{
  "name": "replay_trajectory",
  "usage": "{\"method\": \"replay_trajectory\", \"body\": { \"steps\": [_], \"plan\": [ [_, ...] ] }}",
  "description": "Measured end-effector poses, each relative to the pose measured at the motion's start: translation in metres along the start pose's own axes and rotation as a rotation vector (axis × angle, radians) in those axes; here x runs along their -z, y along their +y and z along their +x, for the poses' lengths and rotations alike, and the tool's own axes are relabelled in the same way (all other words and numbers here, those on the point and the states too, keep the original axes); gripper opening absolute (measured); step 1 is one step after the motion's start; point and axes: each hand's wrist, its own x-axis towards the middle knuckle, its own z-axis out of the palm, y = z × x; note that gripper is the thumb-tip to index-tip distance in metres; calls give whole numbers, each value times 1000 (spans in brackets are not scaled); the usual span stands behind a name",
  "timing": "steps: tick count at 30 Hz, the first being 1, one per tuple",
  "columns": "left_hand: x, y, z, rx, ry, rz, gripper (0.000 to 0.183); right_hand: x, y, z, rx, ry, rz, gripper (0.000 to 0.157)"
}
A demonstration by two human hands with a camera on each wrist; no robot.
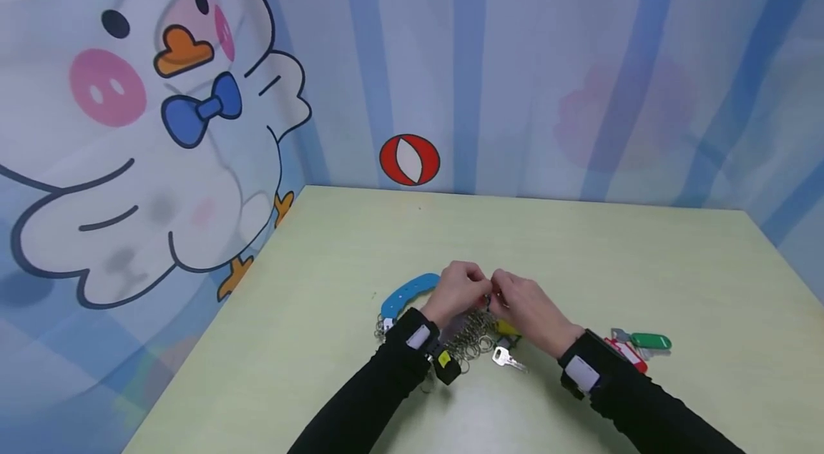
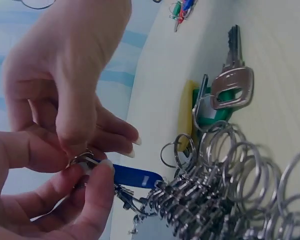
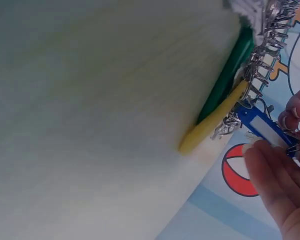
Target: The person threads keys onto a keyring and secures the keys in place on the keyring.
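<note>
Both hands meet above a heap of metal split rings (image 2: 195,202) on the table. My left hand (image 1: 455,293) pinches a small metal ring (image 2: 84,159) at the end of a blue key tag (image 2: 132,176). The fingers of my right hand (image 1: 531,312) also pinch at this ring end. The tag, with a white label window, points toward the heap. Beside the heap lie a yellow key tag (image 3: 210,125), a green key tag (image 3: 227,77) and a silver key (image 1: 508,358). Fingers partly hide the ring.
A curved blue strip (image 1: 407,293) lies left of the heap. Right of my right forearm are a green tag (image 1: 650,341) and a red tag (image 1: 631,356) with metal pieces. A printed curtain (image 1: 528,68) hangs behind the table (image 1: 579,247).
</note>
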Motion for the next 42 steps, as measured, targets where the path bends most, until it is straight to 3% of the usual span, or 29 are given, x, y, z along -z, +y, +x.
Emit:
{"method": "replay_trajectory", "body": {
  "steps": [5, 16, 25, 29, 33, 35, 38, 42],
  "plan": [
    [0, -5, -3, -49, -10, -37, 11, -1, 0, -1, -5, 15, 93, 17],
    [3, -9, -4, 6, -34, -172, 14, -2, -1, 2, -3, -32, 120, 15],
    [10, -17, -2, -1, -147, -217, 8, 0, -2, 2, 22, -23, 113, 20],
    [15, -21, -3, -59, -136, -118, 16, 4, 1, 3, 7, -55, 102, 23],
    [12, -20, -4, -165, -12, 127, 17, 7, 6, 3, 10, -96, 59, 24],
    [9, -20, -3, -199, 45, 194, 12, 8, 7, 3, 14, -116, 39, 25],
    [6, -18, -3, -214, 78, 180, 8, 9, 7, 4, 21, -144, 29, 24],
    [4, -17, -4, -204, 59, 119, 9, 11, 6, 5, 13, -168, 30, 22]
  ]
}}
